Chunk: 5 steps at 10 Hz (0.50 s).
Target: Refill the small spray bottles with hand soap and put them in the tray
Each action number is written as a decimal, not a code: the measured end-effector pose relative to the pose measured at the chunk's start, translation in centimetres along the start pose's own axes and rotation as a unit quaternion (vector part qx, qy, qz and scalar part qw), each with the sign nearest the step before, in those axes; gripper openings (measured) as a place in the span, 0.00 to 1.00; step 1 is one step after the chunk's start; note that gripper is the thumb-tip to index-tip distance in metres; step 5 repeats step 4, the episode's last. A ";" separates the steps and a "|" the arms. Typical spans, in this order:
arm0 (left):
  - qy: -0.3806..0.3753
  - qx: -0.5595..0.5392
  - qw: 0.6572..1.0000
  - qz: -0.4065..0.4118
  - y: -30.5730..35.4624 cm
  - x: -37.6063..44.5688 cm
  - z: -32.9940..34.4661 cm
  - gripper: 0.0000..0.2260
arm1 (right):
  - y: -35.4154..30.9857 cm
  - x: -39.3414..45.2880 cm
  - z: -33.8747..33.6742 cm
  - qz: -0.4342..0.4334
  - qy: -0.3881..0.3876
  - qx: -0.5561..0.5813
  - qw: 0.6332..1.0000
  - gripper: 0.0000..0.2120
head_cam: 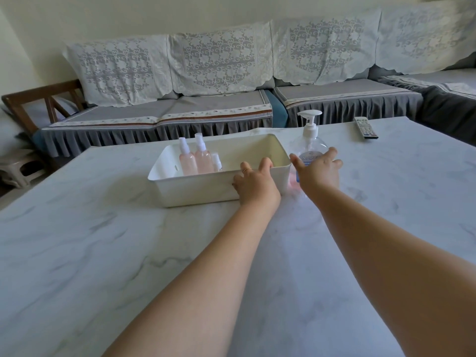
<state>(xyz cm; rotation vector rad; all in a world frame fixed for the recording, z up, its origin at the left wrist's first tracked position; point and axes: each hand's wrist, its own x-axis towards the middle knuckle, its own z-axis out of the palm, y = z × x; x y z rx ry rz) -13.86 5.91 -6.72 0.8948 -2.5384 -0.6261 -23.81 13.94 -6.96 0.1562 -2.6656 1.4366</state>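
A white tray (195,186) stands on the marble table (103,253). Two pink spray bottles (187,161) (203,157) stand upright in its left part, and a third bottle's white cap (217,161) shows beside them. My left hand (255,181) grips the tray's near right rim, one finger hooked over the edge. The clear hand soap pump bottle (311,140) stands just right of the tray. My right hand (318,171) is spread in front of its lower body, thumb left and fingers right. A pink blur shows under that hand; I cannot tell what it is.
A remote control (365,128) lies at the table's far right. A grey sofa with lace covers (219,65) runs behind the table and round the right side. A small stool (18,168) stands on the floor at the far left.
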 end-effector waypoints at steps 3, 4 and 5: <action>-0.044 0.007 0.998 0.035 -0.4 -0.5 -1.4 0.25 | -0.6 -1.2 -1.6 0.009 -0.023 -0.034 0.999 0.43; -0.026 -0.007 0.999 0.025 -0.6 -0.7 -2.8 0.28 | -1.3 -3.0 -2.2 -0.001 0.021 -0.055 0.998 0.40; -0.026 -0.007 0.999 0.025 -0.6 -0.7 -2.8 0.28 | -1.3 -3.0 -2.2 -0.001 0.021 -0.055 0.998 0.40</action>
